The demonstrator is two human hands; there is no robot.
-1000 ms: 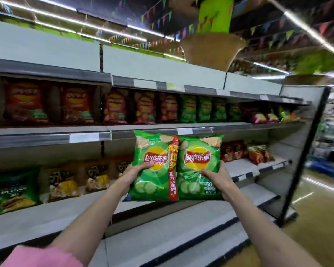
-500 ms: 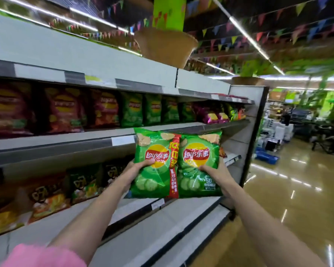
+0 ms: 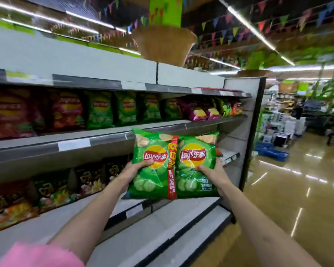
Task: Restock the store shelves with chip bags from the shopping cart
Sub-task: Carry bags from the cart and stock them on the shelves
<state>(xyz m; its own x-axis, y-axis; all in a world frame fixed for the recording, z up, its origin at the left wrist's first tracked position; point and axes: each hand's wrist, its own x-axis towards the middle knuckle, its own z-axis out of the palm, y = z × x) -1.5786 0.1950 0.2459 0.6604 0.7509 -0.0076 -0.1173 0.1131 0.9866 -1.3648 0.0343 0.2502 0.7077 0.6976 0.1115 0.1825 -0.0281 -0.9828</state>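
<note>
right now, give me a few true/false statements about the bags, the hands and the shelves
1. Each hand grips one green chip bag. True: the left hand holds the left green bag and the right hand holds the right green bag.
2. The two held bags are already resting on a shelf. False: they are held up in front of the shelving, not set down.
3. Green bags already stand on the upper stocked shelf. True: a row of shelved green bags sits between red and purple ones.
4. A blue band runs down between the held bags. False: the band is red.
5. The sleeve is yellow. False: the sleeve on the left arm is pink.
</note>
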